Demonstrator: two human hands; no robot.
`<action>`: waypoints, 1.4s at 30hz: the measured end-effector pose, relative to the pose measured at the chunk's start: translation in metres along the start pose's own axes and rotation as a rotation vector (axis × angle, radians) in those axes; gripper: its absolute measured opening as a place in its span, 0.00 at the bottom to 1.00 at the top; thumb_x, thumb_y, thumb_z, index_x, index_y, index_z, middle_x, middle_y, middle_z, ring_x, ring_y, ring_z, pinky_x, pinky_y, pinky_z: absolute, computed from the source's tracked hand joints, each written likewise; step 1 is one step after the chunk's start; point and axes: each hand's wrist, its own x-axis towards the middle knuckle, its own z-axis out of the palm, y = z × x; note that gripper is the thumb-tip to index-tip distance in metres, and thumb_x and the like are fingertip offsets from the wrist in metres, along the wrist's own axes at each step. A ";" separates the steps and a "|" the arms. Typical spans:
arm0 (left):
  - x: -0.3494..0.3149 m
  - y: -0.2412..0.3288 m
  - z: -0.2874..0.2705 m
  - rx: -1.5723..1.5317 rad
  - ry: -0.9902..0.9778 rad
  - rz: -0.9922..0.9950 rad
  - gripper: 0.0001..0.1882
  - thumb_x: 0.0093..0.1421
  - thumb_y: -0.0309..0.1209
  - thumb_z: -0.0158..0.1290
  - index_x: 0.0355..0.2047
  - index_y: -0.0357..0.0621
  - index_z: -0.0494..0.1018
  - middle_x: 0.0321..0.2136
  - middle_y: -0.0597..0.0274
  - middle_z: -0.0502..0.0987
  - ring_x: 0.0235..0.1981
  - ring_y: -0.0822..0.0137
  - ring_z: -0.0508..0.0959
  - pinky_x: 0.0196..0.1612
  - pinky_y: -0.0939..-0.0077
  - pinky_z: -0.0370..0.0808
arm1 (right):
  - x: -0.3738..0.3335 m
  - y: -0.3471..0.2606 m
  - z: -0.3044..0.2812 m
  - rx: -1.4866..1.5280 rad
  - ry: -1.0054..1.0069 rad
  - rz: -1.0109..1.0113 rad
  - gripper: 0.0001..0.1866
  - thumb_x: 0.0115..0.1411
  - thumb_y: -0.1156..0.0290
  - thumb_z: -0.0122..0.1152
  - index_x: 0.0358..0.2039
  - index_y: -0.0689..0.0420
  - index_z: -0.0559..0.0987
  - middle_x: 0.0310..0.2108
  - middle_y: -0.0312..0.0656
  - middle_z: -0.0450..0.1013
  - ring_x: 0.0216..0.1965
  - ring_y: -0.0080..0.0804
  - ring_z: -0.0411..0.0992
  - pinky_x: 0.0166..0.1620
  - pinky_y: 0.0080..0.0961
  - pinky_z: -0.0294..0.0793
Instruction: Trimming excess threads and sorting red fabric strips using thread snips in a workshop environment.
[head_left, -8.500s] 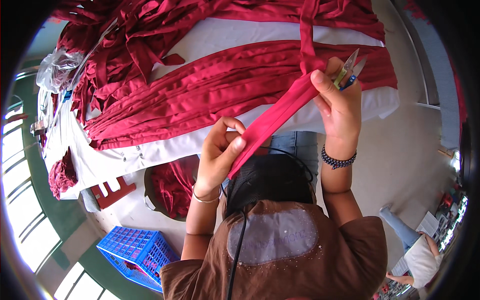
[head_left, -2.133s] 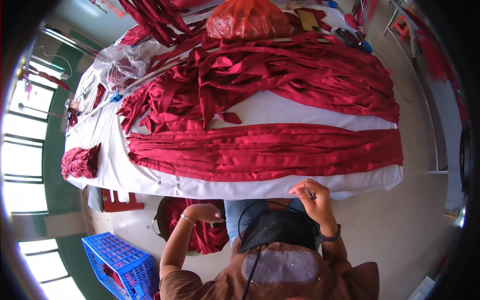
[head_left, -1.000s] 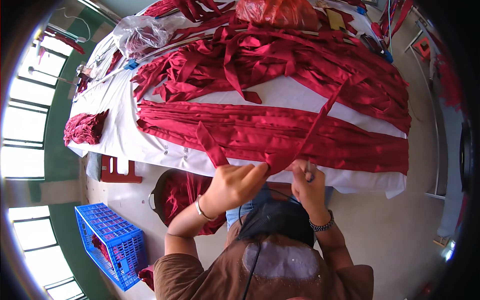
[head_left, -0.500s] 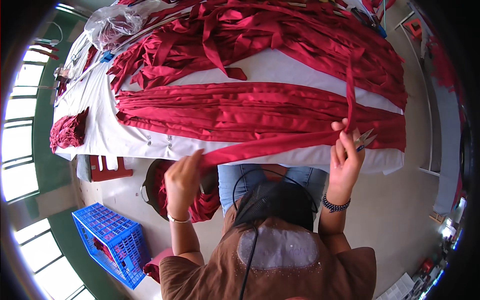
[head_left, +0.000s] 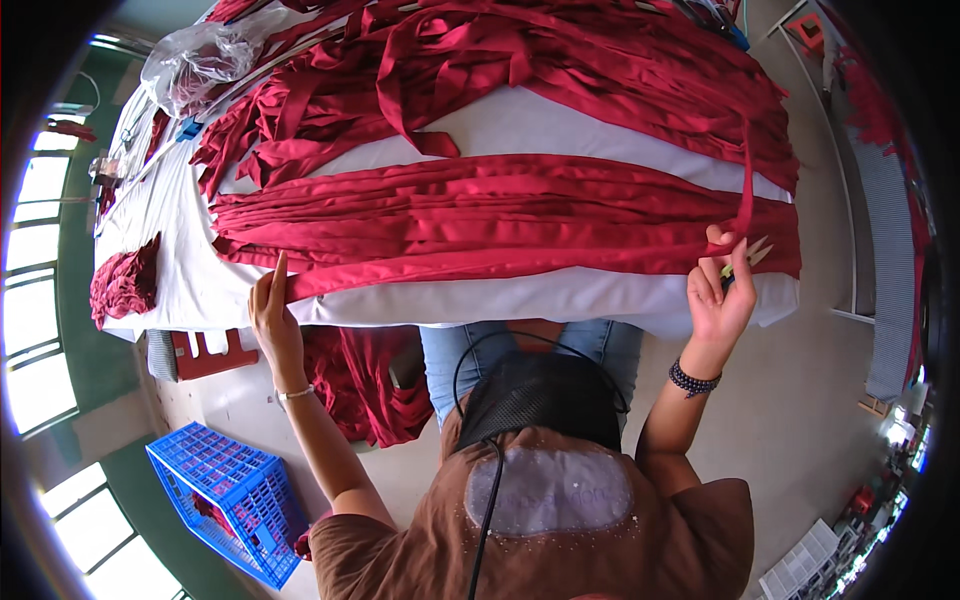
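A long red fabric strip is stretched along the near edge of the laid-out red strips on the table. Its left end sits in my left hand, pinched between the fingers. Over on the right, my right hand is closed round small thread snips, blades pointing up and away. That same hand grips the red fabric too, and from it a narrow length runs up to the far heap of red strips. The snips' handle is mostly hidden by the fingers.
White cloth covers the table. A clear plastic bag lies at the far left, a bundled red cloth at the left edge. On the floor are red fabric, a red stool and a blue crate.
My left hand has moved out to the left along the strip, pulling it straight across the table's near side. My right hand has shifted slightly right, still with the snips.
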 end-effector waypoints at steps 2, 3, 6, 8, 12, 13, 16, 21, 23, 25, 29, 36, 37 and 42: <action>0.005 -0.006 0.010 0.014 0.060 0.006 0.35 0.49 0.10 0.42 0.56 0.52 0.71 0.36 0.58 0.72 0.38 0.58 0.73 0.44 0.64 0.69 | -0.007 0.001 -0.003 -0.137 0.094 0.008 0.11 0.68 0.69 0.45 0.41 0.65 0.69 0.40 0.39 0.62 0.13 0.15 0.49 0.15 0.13 0.50; 0.007 -0.005 0.012 -0.009 0.101 -0.002 0.35 0.48 0.10 0.42 0.56 0.52 0.71 0.36 0.58 0.72 0.38 0.58 0.72 0.44 0.64 0.70 | -0.010 0.004 0.001 -0.185 0.102 0.016 0.08 0.67 0.73 0.46 0.40 0.66 0.68 0.40 0.39 0.62 0.14 0.14 0.51 0.15 0.13 0.50; 0.011 -0.025 0.018 0.065 0.134 -0.034 0.38 0.45 0.08 0.40 0.56 0.52 0.71 0.43 0.57 0.73 0.41 0.59 0.73 0.45 0.64 0.70 | -0.018 0.005 -0.012 -0.319 0.130 0.045 0.06 0.65 0.78 0.46 0.40 0.66 0.68 0.41 0.39 0.63 0.13 0.13 0.51 0.16 0.12 0.50; 0.016 -0.033 0.018 0.030 0.109 -0.041 0.38 0.45 0.08 0.40 0.57 0.51 0.70 0.47 0.57 0.73 0.48 0.57 0.73 0.51 0.65 0.70 | -0.026 0.010 -0.004 -0.533 0.217 0.058 0.03 0.62 0.80 0.49 0.37 0.63 0.69 0.38 0.40 0.67 0.13 0.11 0.49 0.17 0.11 0.49; 0.035 -0.054 0.024 0.070 0.175 -0.021 0.36 0.49 0.08 0.39 0.58 0.50 0.68 0.55 0.56 0.69 0.57 0.55 0.68 0.58 0.62 0.66 | -0.041 0.020 0.015 -1.006 0.158 0.012 0.02 0.57 0.79 0.54 0.32 0.63 0.74 0.34 0.37 0.73 0.14 0.10 0.52 0.19 0.11 0.47; 0.038 -0.060 0.020 0.066 0.190 -0.031 0.37 0.49 0.08 0.38 0.59 0.51 0.67 0.57 0.57 0.68 0.59 0.55 0.66 0.60 0.63 0.65 | -0.041 0.021 0.020 -1.142 0.095 0.045 0.03 0.57 0.77 0.58 0.29 0.63 0.76 0.32 0.37 0.73 0.15 0.14 0.56 0.19 0.15 0.51; 0.043 -0.091 0.023 0.041 0.162 -0.068 0.39 0.48 0.08 0.37 0.60 0.53 0.65 0.61 0.56 0.63 0.63 0.55 0.62 0.61 0.64 0.63 | -0.037 0.035 0.016 -1.475 -0.239 -0.083 0.05 0.53 0.75 0.64 0.26 0.63 0.78 0.23 0.41 0.71 0.17 0.27 0.62 0.21 0.28 0.57; 0.041 -0.115 0.036 -0.115 0.051 -0.119 0.43 0.44 0.08 0.34 0.63 0.48 0.59 0.63 0.52 0.59 0.65 0.53 0.58 0.65 0.63 0.55 | -0.036 0.056 0.025 -1.671 -0.303 0.123 0.11 0.54 0.75 0.62 0.18 0.64 0.73 0.14 0.42 0.66 0.16 0.27 0.61 0.22 0.27 0.56; 0.041 -0.124 0.034 -0.049 -0.028 -0.082 0.44 0.45 0.09 0.35 0.66 0.45 0.50 0.66 0.51 0.52 0.68 0.53 0.50 0.68 0.58 0.47 | -0.035 0.056 0.028 -1.694 -0.254 0.168 0.14 0.56 0.72 0.61 0.18 0.65 0.72 0.13 0.44 0.67 0.15 0.34 0.63 0.21 0.30 0.59; 0.039 -0.119 0.034 0.071 -0.037 -0.145 0.45 0.45 0.10 0.35 0.67 0.45 0.46 0.67 0.51 0.48 0.68 0.54 0.47 0.67 0.54 0.45 | -0.035 0.058 0.028 -1.687 -0.195 0.180 0.15 0.57 0.72 0.61 0.17 0.64 0.70 0.12 0.41 0.66 0.15 0.27 0.62 0.21 0.26 0.57; 0.038 -0.109 0.021 0.282 -0.018 -0.274 0.46 0.48 0.13 0.36 0.69 0.50 0.39 0.68 0.43 0.39 0.69 0.46 0.37 0.66 0.44 0.39 | -0.038 0.062 0.024 -1.639 -0.125 0.161 0.17 0.59 0.73 0.59 0.16 0.64 0.68 0.12 0.37 0.67 0.15 0.19 0.60 0.21 0.22 0.55; 0.065 0.127 -0.113 -0.495 0.054 0.056 0.15 0.53 0.15 0.48 0.42 0.28 0.74 0.38 0.47 0.79 0.39 0.54 0.79 0.44 0.69 0.75 | -0.038 0.063 0.017 -1.486 -0.052 0.187 0.10 0.59 0.73 0.59 0.22 0.64 0.78 0.17 0.37 0.76 0.14 0.15 0.58 0.19 0.20 0.54; 0.062 0.155 -0.115 -0.659 0.091 0.275 0.12 0.51 0.21 0.55 0.37 0.30 0.74 0.37 0.46 0.78 0.36 0.54 0.80 0.38 0.68 0.77 | -0.039 0.062 0.019 -1.497 -0.054 0.166 0.09 0.59 0.74 0.59 0.24 0.64 0.78 0.17 0.37 0.76 0.15 0.13 0.58 0.19 0.19 0.54; 0.072 0.205 -0.143 -0.929 -0.105 0.693 0.08 0.58 0.21 0.46 0.36 0.37 0.72 0.33 0.49 0.78 0.34 0.50 0.80 0.37 0.59 0.79 | -0.041 0.066 0.022 -1.473 0.034 0.234 0.07 0.59 0.74 0.59 0.33 0.63 0.82 0.18 0.34 0.76 0.16 0.11 0.55 0.20 0.17 0.52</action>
